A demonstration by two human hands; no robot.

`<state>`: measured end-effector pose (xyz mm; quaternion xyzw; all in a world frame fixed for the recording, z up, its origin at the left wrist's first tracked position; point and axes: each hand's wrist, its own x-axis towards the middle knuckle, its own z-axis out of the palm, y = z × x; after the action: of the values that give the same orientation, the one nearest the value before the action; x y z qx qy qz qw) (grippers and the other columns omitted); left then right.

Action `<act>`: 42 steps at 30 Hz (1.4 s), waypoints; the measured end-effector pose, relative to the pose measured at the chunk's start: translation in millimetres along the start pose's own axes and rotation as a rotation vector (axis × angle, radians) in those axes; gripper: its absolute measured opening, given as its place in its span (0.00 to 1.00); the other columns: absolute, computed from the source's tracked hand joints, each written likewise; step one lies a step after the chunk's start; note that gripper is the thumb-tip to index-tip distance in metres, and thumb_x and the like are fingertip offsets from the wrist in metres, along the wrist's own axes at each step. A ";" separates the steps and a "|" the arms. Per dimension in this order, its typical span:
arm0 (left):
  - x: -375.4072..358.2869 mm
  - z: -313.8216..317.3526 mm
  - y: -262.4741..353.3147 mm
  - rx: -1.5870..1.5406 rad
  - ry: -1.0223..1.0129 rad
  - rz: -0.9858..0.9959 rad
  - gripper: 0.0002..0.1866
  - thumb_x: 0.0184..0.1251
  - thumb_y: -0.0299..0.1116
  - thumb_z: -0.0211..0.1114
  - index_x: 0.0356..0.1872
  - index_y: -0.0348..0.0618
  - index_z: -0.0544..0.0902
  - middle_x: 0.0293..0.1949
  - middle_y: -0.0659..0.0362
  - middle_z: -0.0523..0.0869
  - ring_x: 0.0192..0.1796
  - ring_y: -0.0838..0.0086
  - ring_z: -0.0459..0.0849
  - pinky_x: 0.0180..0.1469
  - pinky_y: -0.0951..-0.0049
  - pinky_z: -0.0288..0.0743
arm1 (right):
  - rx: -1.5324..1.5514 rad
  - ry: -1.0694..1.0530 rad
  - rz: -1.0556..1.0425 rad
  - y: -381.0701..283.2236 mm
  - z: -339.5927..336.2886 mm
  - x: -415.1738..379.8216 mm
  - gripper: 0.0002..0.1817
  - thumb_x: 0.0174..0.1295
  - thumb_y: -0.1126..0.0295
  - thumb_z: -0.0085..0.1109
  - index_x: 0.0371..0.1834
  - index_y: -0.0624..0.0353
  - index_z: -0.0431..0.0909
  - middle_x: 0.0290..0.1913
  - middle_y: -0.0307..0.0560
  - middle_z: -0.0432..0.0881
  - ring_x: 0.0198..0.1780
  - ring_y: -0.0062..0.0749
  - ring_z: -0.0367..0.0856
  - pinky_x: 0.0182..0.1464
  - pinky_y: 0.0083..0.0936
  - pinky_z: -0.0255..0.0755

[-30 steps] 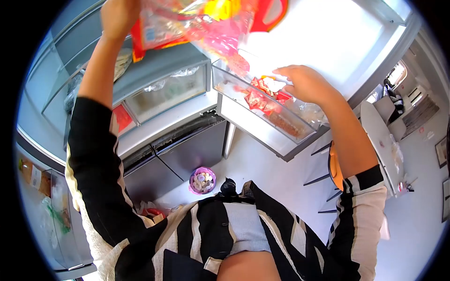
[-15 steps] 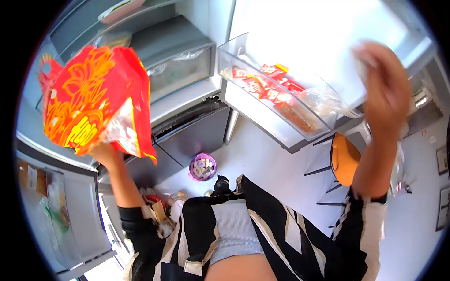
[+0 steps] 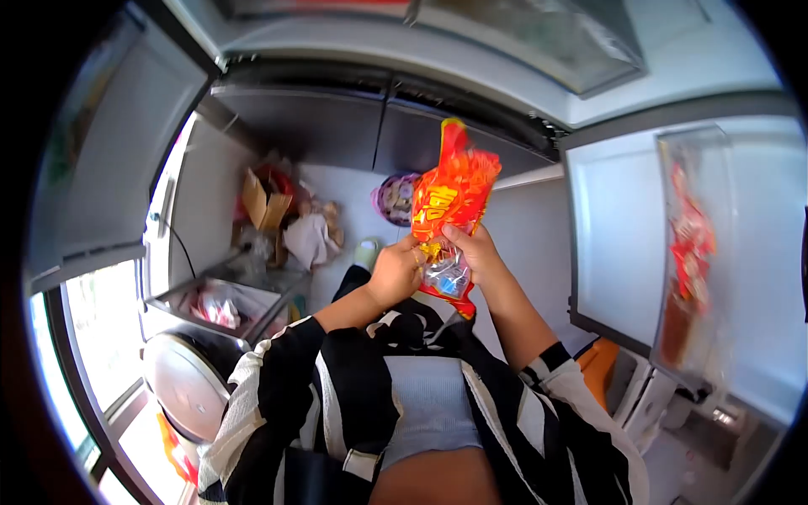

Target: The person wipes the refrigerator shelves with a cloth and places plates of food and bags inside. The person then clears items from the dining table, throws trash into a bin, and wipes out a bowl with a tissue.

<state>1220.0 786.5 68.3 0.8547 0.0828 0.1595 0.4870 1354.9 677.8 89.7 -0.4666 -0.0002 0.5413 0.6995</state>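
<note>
A red and orange plastic bag [image 3: 459, 187] with yellow lettering is in front of my body, upright, with a see-through lower part showing small wrapped items inside. My left hand [image 3: 397, 273] grips its left edge, with the fingers closed. On the other side, my right hand [image 3: 473, 252] holds the bag with the thumb lying across its front. Red packets [image 3: 692, 244] lie in the clear door shelf [image 3: 665, 168] of the open fridge door at the right.
Dark lower fridge drawers [image 3: 311, 126] lie ahead. A pink basket [image 3: 392, 200] stands on the floor behind the bag. At the left are a cardboard box [image 3: 264, 202], a glass-topped case [image 3: 244, 278], a round silver lid [image 3: 185, 387] and another open door [image 3: 109, 143].
The view has turned down and left. The bag has come from the upper left to in front of my body, and my right hand has moved from the open door onto it.
</note>
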 end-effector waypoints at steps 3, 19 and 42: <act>-31.0 20.0 -12.3 -0.159 -0.335 -0.370 0.22 0.51 0.19 0.58 0.51 0.38 0.73 0.43 0.49 0.80 0.48 0.56 0.79 0.49 0.70 0.72 | -0.261 0.078 0.161 40.6 -36.8 8.4 0.17 0.57 0.73 0.58 0.50 0.60 0.70 0.44 0.45 0.78 0.45 0.29 0.78 0.46 0.29 0.73; -185.5 78.8 -29.6 0.102 0.209 -0.827 0.18 0.47 0.18 0.56 0.44 0.38 0.75 0.40 0.50 0.78 0.39 0.59 0.79 0.42 0.67 0.74 | -1.417 0.215 -0.755 210.5 -216.7 171.9 0.16 0.49 0.73 0.58 0.43 0.65 0.73 0.48 0.53 0.74 0.51 0.48 0.71 0.54 0.40 0.64; -163.7 111.7 -36.8 0.285 0.118 -0.736 0.10 0.46 0.30 0.61 0.33 0.43 0.76 0.31 0.56 0.76 0.36 0.62 0.77 0.38 0.64 0.70 | -1.598 0.122 0.186 199.6 -248.2 206.3 0.37 0.48 0.75 0.50 0.64 0.69 0.50 0.64 0.66 0.57 0.69 0.52 0.50 0.70 0.31 0.44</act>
<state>1106.9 666.7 -47.7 0.8163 0.4326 0.0104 0.3825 1414.6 667.8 -284.8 -0.8527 -0.3102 0.4071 0.1050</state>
